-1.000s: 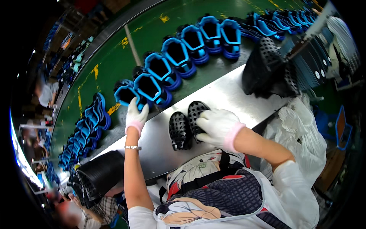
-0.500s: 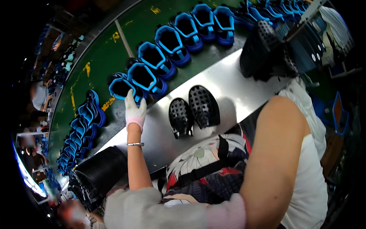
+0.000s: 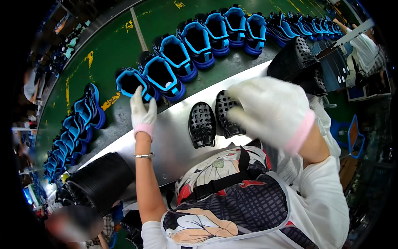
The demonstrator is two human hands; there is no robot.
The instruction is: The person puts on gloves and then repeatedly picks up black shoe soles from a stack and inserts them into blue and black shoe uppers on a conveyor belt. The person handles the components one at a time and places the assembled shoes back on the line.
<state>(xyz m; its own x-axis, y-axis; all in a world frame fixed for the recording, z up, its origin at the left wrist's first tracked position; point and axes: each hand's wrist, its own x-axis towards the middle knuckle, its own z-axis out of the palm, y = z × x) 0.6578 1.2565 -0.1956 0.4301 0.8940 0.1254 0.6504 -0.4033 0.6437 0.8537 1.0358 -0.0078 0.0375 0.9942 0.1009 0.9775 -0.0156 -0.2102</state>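
Shiny metal, soft cloth, dull rubber

The table [image 3: 174, 141] is smooth grey metal. The gloves [image 3: 143, 112] are white cloth. The black holey shoe parts [image 3: 202, 124] look matt.

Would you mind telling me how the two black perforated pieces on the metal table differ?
The left perforated piece lies fully in view with no hand on it; the right perforated piece is partly covered by the gloved right hand. The left one sits slightly nearer the person. Both are black, oval, hole-patterned, side by side on the metal table.
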